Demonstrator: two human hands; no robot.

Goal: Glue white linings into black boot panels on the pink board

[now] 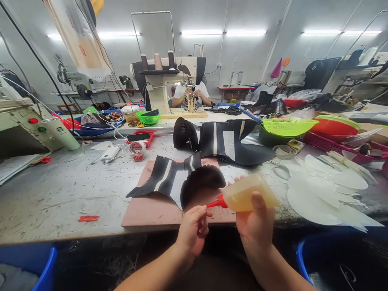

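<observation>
My right hand (255,225) grips a soft plastic squeeze bottle of yellowish glue (248,193), held sideways with its red nozzle (216,203) pointing left. My left hand (194,229) is closed in a pinch right at the nozzle's tip; what the fingers hold is too small to see. Just beyond both hands, a black shoe upper with white stripes (178,180) lies on a pink board (157,210) at the table's near edge.
A second striped upper (224,141) lies farther back. White stiffener sheets (327,190) are stacked on the right, by green (287,126) and orange (335,126) baskets. Phone (138,137), thread, cup (62,131) at left. Another person sits behind a sewing machine (165,87). Blue bins flank my arms.
</observation>
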